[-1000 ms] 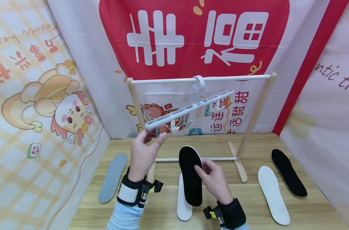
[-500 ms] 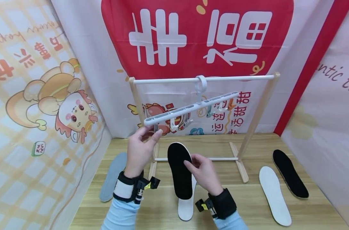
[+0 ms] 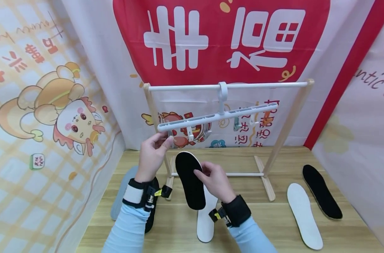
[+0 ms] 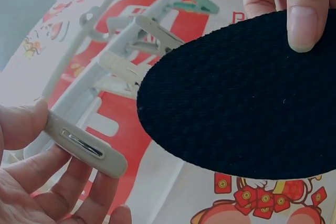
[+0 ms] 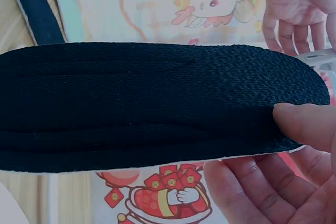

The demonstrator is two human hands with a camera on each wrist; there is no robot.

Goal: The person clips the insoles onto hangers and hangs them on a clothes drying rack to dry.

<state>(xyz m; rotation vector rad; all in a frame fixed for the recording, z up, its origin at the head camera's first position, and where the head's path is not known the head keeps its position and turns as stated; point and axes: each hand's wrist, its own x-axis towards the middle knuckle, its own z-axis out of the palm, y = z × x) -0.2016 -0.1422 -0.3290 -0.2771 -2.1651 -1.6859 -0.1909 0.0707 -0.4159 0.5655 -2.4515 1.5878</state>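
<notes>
My left hand (image 3: 152,154) pinches a grey clip (image 4: 86,150) at the left end of a pale hanger (image 3: 192,123), thumb on one end and fingers behind it. A black insole (image 3: 189,186) with a white edge is gripped at its right side by my right hand (image 3: 217,182), thumb on the dark face and fingers underneath. In the left wrist view, the insole's rounded end lies just right of the clip and overlaps a cream clip (image 4: 118,69). More clips, including a green one (image 4: 197,1), hang farther along the bar.
The hanger hooks over the white rail (image 3: 185,88) of a wooden-legged rack. One white insole (image 3: 206,225) lies below the held one. A white insole (image 3: 305,218) and black insole (image 3: 321,191) lie right; a grey insole (image 3: 122,200) and another black insole (image 3: 151,218) lie left, partly hidden.
My right hand has carried the black insole left and upward, closer to the clip. The hanger has turned, its left end rising in view, while my left hand keeps pinching the clip.
</notes>
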